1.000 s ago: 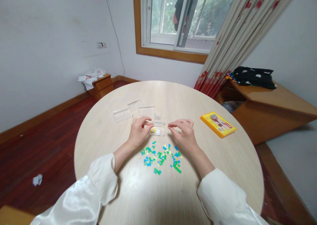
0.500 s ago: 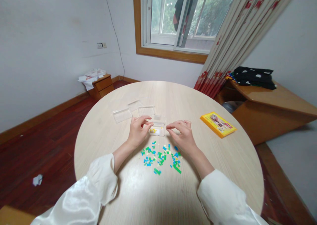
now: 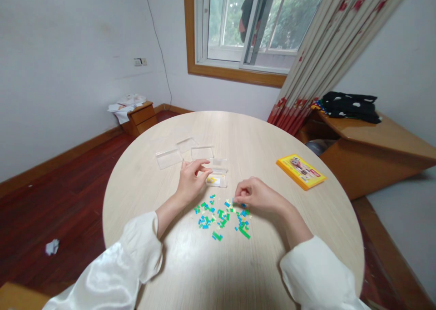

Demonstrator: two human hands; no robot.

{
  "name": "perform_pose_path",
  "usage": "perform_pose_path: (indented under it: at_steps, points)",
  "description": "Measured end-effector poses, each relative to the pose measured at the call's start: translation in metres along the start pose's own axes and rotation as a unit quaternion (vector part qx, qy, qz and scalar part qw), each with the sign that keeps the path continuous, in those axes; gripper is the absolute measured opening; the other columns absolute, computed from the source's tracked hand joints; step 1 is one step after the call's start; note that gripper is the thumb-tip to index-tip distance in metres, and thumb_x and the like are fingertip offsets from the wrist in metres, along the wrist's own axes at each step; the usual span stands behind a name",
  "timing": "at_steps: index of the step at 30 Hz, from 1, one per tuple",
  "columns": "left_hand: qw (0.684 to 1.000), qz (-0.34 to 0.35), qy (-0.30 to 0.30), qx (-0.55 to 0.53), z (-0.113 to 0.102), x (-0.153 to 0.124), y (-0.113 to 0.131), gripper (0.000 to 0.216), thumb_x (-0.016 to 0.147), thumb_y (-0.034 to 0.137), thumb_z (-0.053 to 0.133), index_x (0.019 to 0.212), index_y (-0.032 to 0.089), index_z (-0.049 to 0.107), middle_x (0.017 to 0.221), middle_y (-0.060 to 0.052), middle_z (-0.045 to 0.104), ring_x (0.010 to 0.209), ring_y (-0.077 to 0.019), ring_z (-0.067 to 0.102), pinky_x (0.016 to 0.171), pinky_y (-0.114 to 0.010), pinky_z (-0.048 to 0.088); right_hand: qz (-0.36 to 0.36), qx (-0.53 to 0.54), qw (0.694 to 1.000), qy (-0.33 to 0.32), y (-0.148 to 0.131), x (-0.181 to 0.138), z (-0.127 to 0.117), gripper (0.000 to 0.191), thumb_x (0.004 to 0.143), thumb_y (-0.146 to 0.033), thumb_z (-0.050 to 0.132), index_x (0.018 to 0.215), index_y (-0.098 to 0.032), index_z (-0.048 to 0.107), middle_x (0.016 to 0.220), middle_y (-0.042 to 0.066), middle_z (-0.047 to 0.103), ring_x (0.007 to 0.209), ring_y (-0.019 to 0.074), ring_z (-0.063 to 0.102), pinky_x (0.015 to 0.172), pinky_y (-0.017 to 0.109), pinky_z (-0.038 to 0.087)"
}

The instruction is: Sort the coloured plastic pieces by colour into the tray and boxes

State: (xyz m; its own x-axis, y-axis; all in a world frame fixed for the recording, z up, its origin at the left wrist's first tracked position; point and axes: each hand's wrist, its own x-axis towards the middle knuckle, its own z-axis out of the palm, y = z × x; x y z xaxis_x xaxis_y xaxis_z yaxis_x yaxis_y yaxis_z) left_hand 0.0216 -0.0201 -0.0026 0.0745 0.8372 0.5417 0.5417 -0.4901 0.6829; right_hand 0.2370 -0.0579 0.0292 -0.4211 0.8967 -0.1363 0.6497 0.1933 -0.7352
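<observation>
A small clear plastic box (image 3: 222, 181) with its lid folded back lies on the round table, with yellow pieces (image 3: 211, 179) and a white patch inside. My left hand (image 3: 191, 179) holds the box's left edge between thumb and forefinger. Nearer to me is a loose spread of small green, blue and pale yellow building bricks (image 3: 223, 217). My right hand (image 3: 255, 194) reaches down at the upper right of this spread, its fingertips pinched together at the bricks. What lies between those fingertips is too small to make out.
Several clear plastic trays or lids (image 3: 169, 158) lie beyond my left hand. A yellow box (image 3: 301, 171) with a printed picture sits on the right of the table (image 3: 177, 269). A wooden cabinet (image 3: 381, 151) stands past the right edge, a small drawer unit (image 3: 141, 119) at back left.
My right hand has moved from beside the box's right edge down toward me, onto the bricks, and its fingers have closed into a pinch. The left hand stays at the box.
</observation>
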Motion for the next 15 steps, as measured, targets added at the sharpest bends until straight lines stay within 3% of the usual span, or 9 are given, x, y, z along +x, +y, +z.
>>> perform_pose_path:
  at_steps: [2, 5, 10, 15]
  points:
    - [1.000, -0.004, -0.005, 0.003, 0.0003, -0.0003, -0.0001, 0.017, 0.078, 0.021, 0.065, 0.095, 0.022, 0.064, 0.077, 0.002, 0.072, 0.068, -0.0163, 0.059, 0.078, -0.034, 0.036, 0.042, 0.023, 0.995, -0.085, 0.0009, -0.0051, -0.0067, 0.011, 0.066, -0.023, 0.065, 0.062, -0.014, 0.064, 0.047, -0.008, 0.039, 0.047, 0.0069, 0.032, 0.048, 0.022, 0.024]
    - [1.000, -0.004, -0.005, 0.000, 0.0006, -0.0006, -0.0003, 0.017, 0.078, 0.020, 0.064, 0.095, 0.022, 0.064, 0.076, 0.001, 0.072, 0.069, -0.0166, 0.059, 0.077, -0.034, 0.036, 0.046, 0.025, 0.986, -0.156, 0.0028, -0.0094, -0.0117, 0.006, 0.062, -0.019, 0.062, 0.063, -0.014, 0.065, 0.049, -0.009, 0.033, 0.049, 0.0062, 0.027, 0.048, 0.021, 0.020]
    - [1.000, -0.003, -0.004, 0.011, 0.0007, -0.0008, -0.0015, 0.017, 0.079, 0.021, 0.064, 0.096, 0.022, 0.064, 0.076, 0.001, 0.071, 0.068, -0.0167, 0.059, 0.078, -0.035, 0.036, 0.038, -0.011, 0.982, -0.187, 0.0056, -0.0077, -0.0083, 0.011, 0.060, -0.012, 0.060, 0.065, -0.014, 0.069, 0.052, -0.006, 0.042, 0.052, 0.0069, 0.032, 0.051, 0.021, 0.025]
    - [1.000, 0.000, -0.001, 0.006, 0.0009, -0.0004, -0.0025, 0.017, 0.078, 0.021, 0.065, 0.095, 0.022, 0.064, 0.074, 0.002, 0.071, 0.066, -0.0160, 0.058, 0.077, -0.034, 0.036, 0.028, -0.054, 0.978, -0.198, 0.0080, -0.0036, -0.0036, 0.012, 0.059, -0.009, 0.061, 0.064, -0.015, 0.070, 0.052, -0.006, 0.042, 0.051, 0.0065, 0.034, 0.048, 0.019, 0.025]
